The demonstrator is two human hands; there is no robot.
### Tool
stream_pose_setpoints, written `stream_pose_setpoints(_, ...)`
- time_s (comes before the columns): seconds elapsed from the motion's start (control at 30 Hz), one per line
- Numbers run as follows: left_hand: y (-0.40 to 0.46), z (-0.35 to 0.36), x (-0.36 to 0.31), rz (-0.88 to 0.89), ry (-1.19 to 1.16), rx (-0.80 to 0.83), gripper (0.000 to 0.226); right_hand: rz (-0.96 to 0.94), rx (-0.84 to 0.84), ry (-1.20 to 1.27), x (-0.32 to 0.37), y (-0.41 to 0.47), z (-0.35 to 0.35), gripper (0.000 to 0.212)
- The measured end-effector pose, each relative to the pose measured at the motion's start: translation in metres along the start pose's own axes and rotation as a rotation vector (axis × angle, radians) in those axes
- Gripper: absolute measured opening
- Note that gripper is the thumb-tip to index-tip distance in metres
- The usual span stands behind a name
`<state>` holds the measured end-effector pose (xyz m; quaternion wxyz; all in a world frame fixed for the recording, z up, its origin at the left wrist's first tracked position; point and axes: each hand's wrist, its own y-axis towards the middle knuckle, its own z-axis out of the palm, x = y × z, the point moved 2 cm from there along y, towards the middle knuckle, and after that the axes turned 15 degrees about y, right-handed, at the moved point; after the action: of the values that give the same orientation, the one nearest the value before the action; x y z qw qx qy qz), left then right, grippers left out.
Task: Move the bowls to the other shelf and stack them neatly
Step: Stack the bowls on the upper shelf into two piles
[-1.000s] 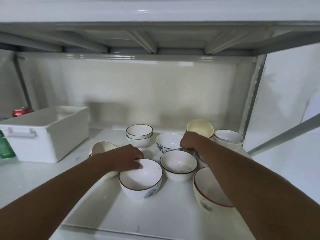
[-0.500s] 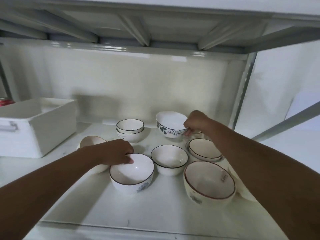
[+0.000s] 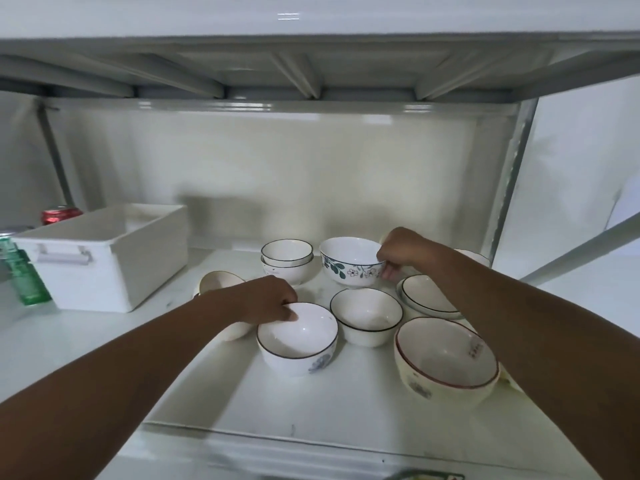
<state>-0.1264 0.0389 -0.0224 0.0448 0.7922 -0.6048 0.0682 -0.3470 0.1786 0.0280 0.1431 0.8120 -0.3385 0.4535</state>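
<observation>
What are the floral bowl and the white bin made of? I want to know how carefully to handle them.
Floral bowl: looks like glazed ceramic, glossy white with a printed leaf-and-flower pattern; melamine can't be ruled out. White bin: looks like moulded plastic, matte, with thick walls, rounded edges and a moulded handle.

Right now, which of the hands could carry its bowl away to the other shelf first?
Probably the right hand: it pinches the rim of the floral bowl, which appears already raised. The left hand grips the front bowl, which seems to rest on the shelf.
</observation>
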Motion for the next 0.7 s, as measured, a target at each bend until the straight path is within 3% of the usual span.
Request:
stream_pose_setpoints(0.3,-0.014,-0.016,0.008,-0.029,-0.122,-0.085,0.043,0.047,-0.123,-0.126,-0.015,0.013,0.026,0.023)
stream_pose_setpoints(0.37,-0.013,-0.033,0.015,-0.057,-0.183,-0.113,0.04,0.057,-0.1,-0.117,-0.021,0.017,0.028,0.01)
stream_pose_setpoints(0.5,0.013,-0.063,0.031,-0.241,-0.256,-0.164,0.035,0.032,-0.024,-0.212,-0.017,0.017,0.034,0.03)
stream_pose_setpoints(0.6,0.044,-0.071,0.028,-0.383,-0.261,-0.188,0.028,0.025,0.07,-0.421,-0.016,0.015,0.035,0.036)
stream_pose_setpoints(0.7,0.079,-0.066,0.017,-0.498,-0.238,-0.195,0.029,0.063,-0.008,-0.319,-0.007,0.018,0.02,0.028)
